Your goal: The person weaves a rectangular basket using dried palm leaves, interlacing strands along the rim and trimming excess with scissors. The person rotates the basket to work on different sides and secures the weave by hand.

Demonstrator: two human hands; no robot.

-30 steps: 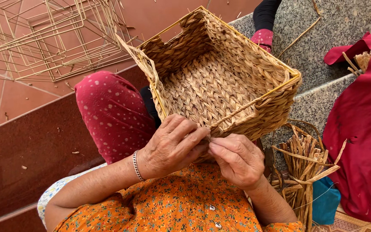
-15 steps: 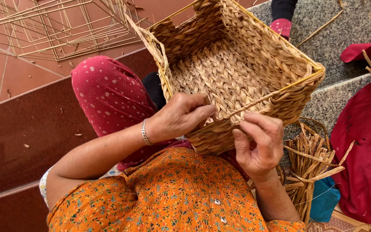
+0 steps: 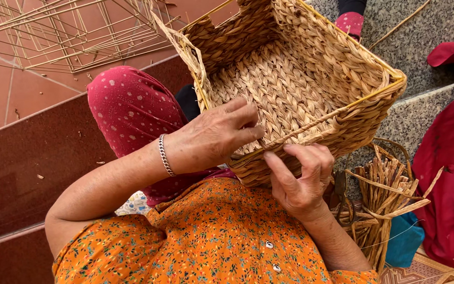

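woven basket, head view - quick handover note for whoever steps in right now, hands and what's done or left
Left hand: fingers over the near rim of the woven basket, reaching inside.
Right hand: gripping the same rim from outside and below.
Basket sits tilted on the lap, open side to the camera; base and walls look fully woven.
Left: near rim apparently still being finished.
Dried reed bundle stands at the right, wire frames on the floor.
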